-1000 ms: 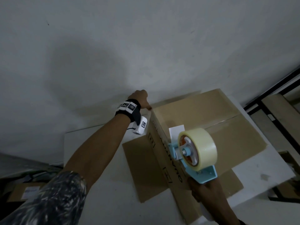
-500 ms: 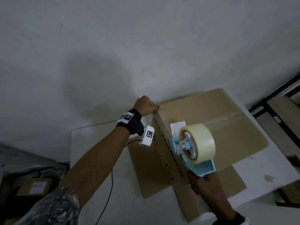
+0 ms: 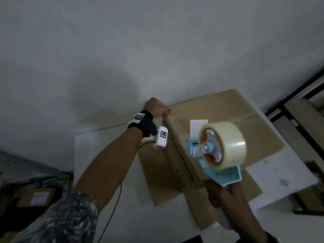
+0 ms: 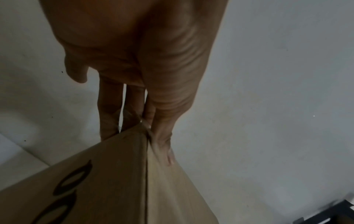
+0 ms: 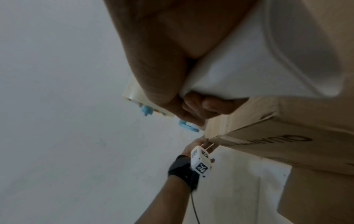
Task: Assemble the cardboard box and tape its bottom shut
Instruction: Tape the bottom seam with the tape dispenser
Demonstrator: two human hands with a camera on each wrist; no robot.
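The brown cardboard box [image 3: 219,109] stands on the white table [image 3: 105,172] with its closed flaps facing up and a seam across the top. My left hand [image 3: 156,106] grips its far left corner, thumb on the top face and fingers down the far side; the left wrist view shows the left hand [image 4: 134,75] straddling the box's corner [image 4: 114,174]. My right hand [image 3: 222,195] grips the white handle of a light blue tape dispenser [image 3: 222,144], whose clear roll hovers over the box's near left edge. The right wrist view shows the right hand [image 5: 191,106] wrapped around the handle [image 5: 249,68].
A white label [image 3: 198,125] is stuck on the box top. A grey wall rises right behind the table. A black metal frame [image 3: 289,102] and more cardboard stand at the right. A small box [image 3: 38,197] lies on the floor at lower left. A black cable [image 3: 114,207] hangs from my left wrist.
My left hand moved from beside the corner onto it, the thumb now lying on the top face. The dispenser stays over the near left edge, barely shifted.
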